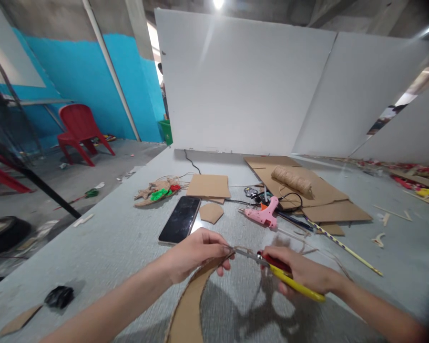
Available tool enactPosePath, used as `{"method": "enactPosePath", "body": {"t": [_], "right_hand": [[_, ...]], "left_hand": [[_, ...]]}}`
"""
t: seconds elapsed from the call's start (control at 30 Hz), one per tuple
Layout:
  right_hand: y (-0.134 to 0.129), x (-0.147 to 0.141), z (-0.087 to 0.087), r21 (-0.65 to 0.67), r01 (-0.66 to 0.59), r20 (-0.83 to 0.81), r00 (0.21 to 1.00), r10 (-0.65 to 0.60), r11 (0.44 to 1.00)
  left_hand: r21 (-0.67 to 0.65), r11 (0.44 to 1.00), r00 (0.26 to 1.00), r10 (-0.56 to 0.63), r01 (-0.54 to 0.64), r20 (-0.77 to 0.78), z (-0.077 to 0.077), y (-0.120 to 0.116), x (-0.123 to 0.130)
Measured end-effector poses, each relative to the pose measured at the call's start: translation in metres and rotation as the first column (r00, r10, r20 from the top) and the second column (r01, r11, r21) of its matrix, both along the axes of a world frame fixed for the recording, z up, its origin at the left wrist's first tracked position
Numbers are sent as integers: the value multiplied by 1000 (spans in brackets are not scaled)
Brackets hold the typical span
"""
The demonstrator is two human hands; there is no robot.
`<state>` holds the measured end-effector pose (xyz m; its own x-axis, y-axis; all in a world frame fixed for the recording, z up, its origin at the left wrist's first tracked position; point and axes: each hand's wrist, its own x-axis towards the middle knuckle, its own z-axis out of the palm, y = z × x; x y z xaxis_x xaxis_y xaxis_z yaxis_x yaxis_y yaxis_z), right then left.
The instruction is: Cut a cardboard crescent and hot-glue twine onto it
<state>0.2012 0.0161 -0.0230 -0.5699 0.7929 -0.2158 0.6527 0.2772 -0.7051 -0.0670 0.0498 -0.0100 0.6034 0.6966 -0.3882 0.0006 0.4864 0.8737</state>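
cutting along the cardboard curve

my left hand (196, 252) pinches the top end of a curved cardboard strip (189, 305), fingers closed on it, holding it just above the surface (103, 238). my right hand (300, 274) is wrapped tight around the red and yellow handles of the scissors (271, 267), whose blades meet the strip's tip right beside my left fingers. i judge i'm mid-trim at that end; the next snip calls for steadying the strip and keeping the blades on the edge. beyond my hands lie a phone (180, 220), a small cardboard cutout (210, 212), a pink glue gun (264, 213), a roll of twine (291, 181) on flat cardboard sheets (325, 200). white boards (236, 81) stand at the back; a red chair (79, 128) sits by the blue wall (75, 66) to the left.
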Motion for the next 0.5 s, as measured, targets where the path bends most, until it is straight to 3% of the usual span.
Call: {"method": "enactPosePath", "body": {"t": [0.5], "right_hand": [[6,3,-7,76,-87,-45,995,91,993]], "left_hand": [[32,999,999,-3,5,-52,-4,1,1]]}}
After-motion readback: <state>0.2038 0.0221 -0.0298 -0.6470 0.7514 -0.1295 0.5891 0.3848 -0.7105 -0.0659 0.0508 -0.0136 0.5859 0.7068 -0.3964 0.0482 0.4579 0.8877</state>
